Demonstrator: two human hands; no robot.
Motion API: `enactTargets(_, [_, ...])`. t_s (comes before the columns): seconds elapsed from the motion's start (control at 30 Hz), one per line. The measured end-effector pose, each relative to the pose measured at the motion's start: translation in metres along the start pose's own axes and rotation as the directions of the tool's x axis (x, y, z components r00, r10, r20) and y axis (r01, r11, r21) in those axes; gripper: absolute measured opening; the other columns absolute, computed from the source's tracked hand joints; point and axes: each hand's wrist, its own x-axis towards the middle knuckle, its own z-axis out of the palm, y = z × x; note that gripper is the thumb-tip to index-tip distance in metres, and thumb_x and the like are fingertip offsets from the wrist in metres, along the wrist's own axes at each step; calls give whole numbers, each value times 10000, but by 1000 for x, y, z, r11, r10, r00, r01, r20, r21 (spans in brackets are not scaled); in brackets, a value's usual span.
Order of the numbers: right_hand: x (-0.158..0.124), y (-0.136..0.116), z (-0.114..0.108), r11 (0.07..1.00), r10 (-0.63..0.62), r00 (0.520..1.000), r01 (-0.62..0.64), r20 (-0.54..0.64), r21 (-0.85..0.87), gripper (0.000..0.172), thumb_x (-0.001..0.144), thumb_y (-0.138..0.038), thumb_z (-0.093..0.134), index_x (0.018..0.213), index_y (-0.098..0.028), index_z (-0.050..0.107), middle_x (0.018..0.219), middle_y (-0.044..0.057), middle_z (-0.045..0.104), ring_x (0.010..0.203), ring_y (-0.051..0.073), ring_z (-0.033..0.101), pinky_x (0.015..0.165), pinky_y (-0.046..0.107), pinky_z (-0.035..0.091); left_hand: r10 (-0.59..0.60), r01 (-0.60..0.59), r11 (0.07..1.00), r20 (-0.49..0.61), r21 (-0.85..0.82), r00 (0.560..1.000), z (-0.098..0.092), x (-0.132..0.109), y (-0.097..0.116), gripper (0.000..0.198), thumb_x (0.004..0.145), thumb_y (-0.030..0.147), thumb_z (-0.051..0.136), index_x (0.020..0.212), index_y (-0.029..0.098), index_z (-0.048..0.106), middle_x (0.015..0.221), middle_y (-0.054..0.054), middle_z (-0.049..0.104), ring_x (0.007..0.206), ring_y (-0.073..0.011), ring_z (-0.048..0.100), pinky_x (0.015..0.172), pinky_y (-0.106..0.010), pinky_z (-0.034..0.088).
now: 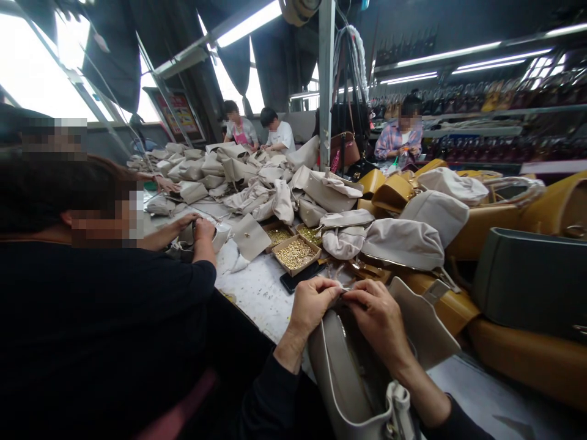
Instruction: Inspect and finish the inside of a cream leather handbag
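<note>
Both hands pinch the top edge of a beige bag [342,373] that lies below them at 6 o'clock, the left hand [312,304] and right hand [376,315] with fingers closed on it, fingertips nearly meeting. A tray [296,253] of gold fittings sits at 11 o'clock, a phone [300,277] just beside it.

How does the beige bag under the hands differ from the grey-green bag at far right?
The beige bag is pale, lies open and tilted, with the left hand and right hand pinching at its top edge. The grey-green bag is dark, upright and untouched. Both look like smooth leather-like handbags.
</note>
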Motion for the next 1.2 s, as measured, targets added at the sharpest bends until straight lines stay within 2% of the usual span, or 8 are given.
enactTargets(0.17, [0,4,1,999,11,1000,-10,-5,52,125,925,-156,675,845,-248,706,931,39,691,895,239,606,787,359,488,13,-13,999,5,35,1000,0,1,1,154,750,303,777,802,167,827,829,-76,813,814,-235,742,809,-323,574])
enactTargets(0.33, [0,3,2,995,98,994,-97,-38,35,113,886,-144,629,864,-240,574,860,13,642,783,207,611,696,307,457,27,-28,999,36,31,999,-1,1,2,144,752,301,781,807,176,828,840,-69,814,831,-231,747,827,-317,581])
enactTargets(0.47, [1,0,3,990,135,991,-136,11,35,139,871,-121,597,909,-249,557,853,5,687,768,207,652,690,287,455,30,-32,999,59,34,998,-1,2,4,145,764,306,783,816,179,829,841,-60,813,832,-224,746,819,-304,583])
enactTargets(0.67, [8,-4,3,978,204,977,-205,66,20,158,853,-112,586,875,-254,521,817,-3,722,727,216,691,650,272,425,42,-47,996,62,70,997,-2,0,4,164,792,328,771,848,184,826,866,-60,812,848,-222,742,829,-301,577])
enactTargets(0.9, [19,-2,3,986,159,983,-162,93,33,203,807,-83,577,907,-256,540,821,-3,730,747,215,712,644,250,426,121,-130,985,84,115,989,-2,-1,9,143,829,310,725,844,196,810,890,-49,806,883,-220,737,863,-295,568])
enactTargets(1.2, [20,-11,7,999,33,991,-35,127,14,176,849,-64,480,868,-235,519,775,23,652,670,190,610,610,262,359,154,-155,974,17,168,988,-2,-6,8,131,855,277,689,852,209,800,899,-37,804,886,-212,733,862,-293,550])
